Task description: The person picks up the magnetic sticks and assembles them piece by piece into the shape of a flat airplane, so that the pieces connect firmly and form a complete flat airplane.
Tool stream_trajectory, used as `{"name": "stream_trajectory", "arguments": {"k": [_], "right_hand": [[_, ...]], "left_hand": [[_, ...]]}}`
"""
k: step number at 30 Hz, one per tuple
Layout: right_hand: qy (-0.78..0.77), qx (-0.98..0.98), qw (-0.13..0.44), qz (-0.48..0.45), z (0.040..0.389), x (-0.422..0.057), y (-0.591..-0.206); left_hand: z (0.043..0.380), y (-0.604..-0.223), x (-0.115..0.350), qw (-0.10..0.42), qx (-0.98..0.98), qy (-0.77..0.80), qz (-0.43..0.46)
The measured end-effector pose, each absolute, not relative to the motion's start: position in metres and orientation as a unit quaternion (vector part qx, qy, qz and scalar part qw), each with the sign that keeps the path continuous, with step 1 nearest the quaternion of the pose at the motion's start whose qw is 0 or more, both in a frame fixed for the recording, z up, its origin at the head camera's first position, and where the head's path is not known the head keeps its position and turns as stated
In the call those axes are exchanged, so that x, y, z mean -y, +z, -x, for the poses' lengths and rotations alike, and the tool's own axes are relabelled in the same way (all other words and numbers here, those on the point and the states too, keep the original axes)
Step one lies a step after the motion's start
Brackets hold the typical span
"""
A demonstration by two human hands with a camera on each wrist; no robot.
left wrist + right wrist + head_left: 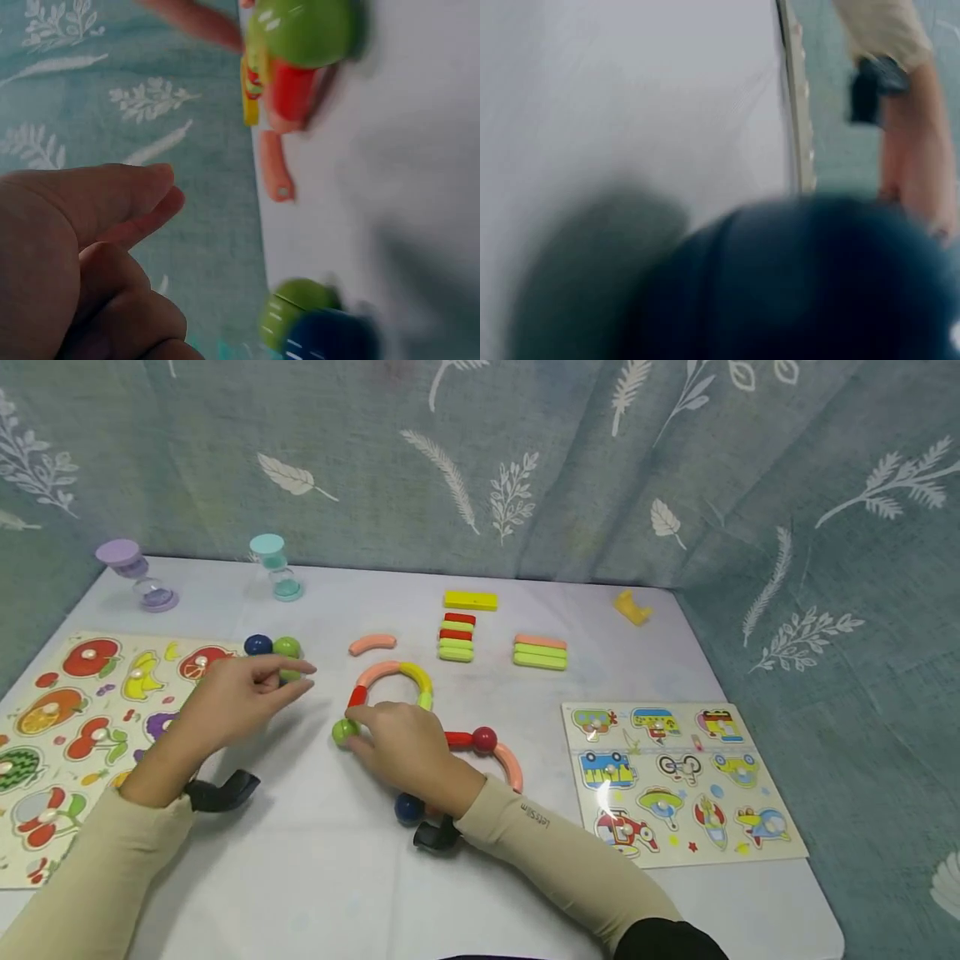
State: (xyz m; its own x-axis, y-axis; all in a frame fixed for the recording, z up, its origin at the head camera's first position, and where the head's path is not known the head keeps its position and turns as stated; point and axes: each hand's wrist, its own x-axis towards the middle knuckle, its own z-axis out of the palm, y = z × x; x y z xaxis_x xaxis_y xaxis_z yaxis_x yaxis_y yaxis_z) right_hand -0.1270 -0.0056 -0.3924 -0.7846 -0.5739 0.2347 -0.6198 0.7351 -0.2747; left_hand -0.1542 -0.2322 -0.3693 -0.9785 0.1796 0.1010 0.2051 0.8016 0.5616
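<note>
My right hand (408, 747) pinches a green ball (343, 732) between thumb and forefinger. The ball sits at the end of a red rod (357, 696), part of a curved chain with a salmon arc (378, 672) and a yellow arc (417, 678). Part of the chain is hidden under this hand. Close to it are a dark blue ball (409, 809), large and blurred in the right wrist view, and a dark red ball (484, 739). My left hand (243, 697) hovers near another green ball (287, 647) and a blue ball (258, 645), holding nothing.
A fruit puzzle board (97, 760) lies at left, a vehicle puzzle board (678, 785) at right. Stacked rods (456, 639), more rods (540, 653), a yellow block (470, 601) and a loose salmon arc (372, 644) lie farther back. Two sand timers (277, 568) stand rear left.
</note>
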Motion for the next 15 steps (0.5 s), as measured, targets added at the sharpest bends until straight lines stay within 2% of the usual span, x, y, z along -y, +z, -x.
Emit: {"name": "stream_trajectory", "arguments": {"k": [9,15], "right_hand": [[0.173,0.926,0.066,-0.330,0.132,0.006,-0.398],[0.177,0.923,0.078,-0.333,0.132,0.004,-0.400]], "left_hand": [[0.258,-0.357,0.185,-0.064,0.937,-0.239,0.246],[0.292,-0.360,0.141,-0.110,0.916,-0.191,0.334]]}}
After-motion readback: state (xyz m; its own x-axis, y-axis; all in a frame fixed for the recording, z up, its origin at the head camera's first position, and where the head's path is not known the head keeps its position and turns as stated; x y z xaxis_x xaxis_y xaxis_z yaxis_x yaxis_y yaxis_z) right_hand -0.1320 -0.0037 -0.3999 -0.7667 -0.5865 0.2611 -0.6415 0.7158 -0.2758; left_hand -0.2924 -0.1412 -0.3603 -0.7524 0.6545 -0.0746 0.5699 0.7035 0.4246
